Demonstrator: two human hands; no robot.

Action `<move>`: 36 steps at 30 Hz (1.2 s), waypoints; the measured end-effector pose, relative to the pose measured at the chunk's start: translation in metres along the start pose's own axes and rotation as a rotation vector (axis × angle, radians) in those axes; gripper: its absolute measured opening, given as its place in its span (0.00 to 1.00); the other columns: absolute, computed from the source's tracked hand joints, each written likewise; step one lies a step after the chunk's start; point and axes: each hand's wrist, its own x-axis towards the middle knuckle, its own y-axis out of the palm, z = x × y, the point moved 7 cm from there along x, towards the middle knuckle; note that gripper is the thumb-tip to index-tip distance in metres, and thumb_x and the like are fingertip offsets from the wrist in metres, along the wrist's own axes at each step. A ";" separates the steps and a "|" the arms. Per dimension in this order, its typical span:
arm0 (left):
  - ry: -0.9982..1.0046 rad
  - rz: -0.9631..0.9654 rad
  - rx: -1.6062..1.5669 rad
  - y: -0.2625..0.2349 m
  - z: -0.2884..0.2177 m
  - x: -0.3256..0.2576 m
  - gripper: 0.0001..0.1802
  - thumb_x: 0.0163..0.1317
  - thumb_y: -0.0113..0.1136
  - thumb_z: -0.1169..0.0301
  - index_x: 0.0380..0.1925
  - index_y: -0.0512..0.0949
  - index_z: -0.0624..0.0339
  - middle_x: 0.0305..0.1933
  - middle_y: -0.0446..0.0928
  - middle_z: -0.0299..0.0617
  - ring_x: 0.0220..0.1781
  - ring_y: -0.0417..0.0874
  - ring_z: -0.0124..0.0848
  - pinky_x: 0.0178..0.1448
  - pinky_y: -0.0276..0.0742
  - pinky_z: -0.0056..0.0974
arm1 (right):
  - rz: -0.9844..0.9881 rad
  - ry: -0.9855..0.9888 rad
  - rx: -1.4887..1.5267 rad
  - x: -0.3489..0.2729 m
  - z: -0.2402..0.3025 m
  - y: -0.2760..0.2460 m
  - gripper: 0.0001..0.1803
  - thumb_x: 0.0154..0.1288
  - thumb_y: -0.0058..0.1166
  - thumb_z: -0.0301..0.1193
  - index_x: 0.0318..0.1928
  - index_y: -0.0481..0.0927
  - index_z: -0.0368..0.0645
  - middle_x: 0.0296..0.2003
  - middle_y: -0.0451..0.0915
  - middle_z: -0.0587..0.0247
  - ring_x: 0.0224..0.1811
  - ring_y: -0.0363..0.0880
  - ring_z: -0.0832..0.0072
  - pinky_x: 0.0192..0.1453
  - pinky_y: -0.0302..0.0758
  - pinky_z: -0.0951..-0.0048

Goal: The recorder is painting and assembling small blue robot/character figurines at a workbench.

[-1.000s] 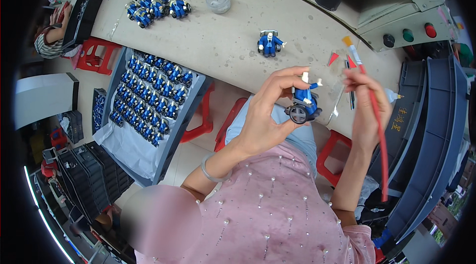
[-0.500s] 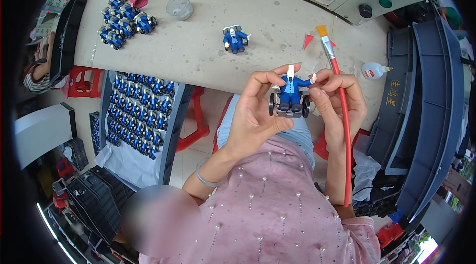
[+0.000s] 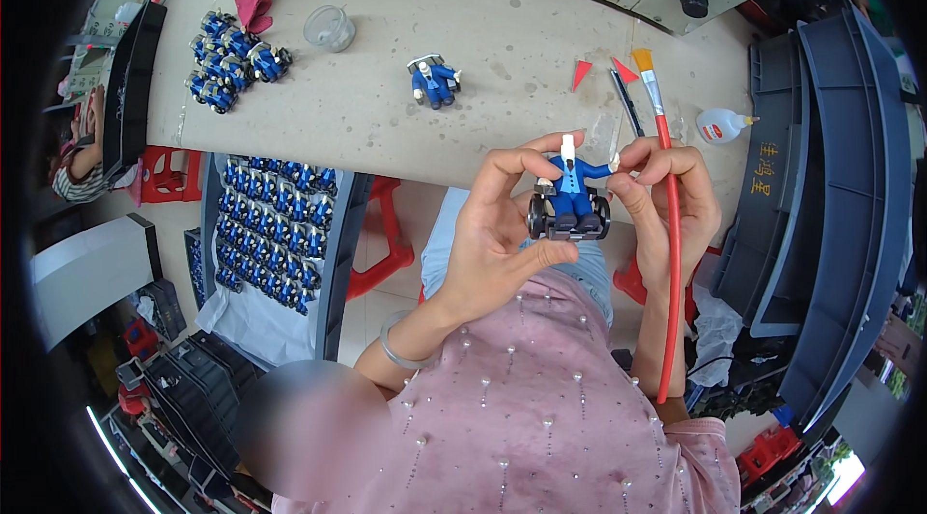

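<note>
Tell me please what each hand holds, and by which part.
Left hand: the blue figure, fingers at its shoulder, thumb at its wheeled base. Right hand: the red-handled brush, by its handle; fingertips at the figure's outstretched hand.

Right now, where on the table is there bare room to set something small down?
Bare table lies between the lone figure and the red scraps, and between that figure and the figure cluster, in front of the cup. Crowded spots: left, the cluster and pink cloth; right, the pen, bottle and brush in the right hand.
</note>
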 end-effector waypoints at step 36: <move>-0.179 -0.045 -0.448 -0.010 0.019 -0.001 0.23 0.64 0.60 0.61 0.52 0.66 0.62 0.62 0.66 0.52 0.51 0.79 0.49 0.47 0.75 0.40 | 0.039 -0.005 0.266 0.007 0.007 -0.014 0.06 0.64 0.53 0.19 0.39 0.71 0.38 0.37 0.79 0.51 0.33 0.73 0.80 0.41 0.73 0.77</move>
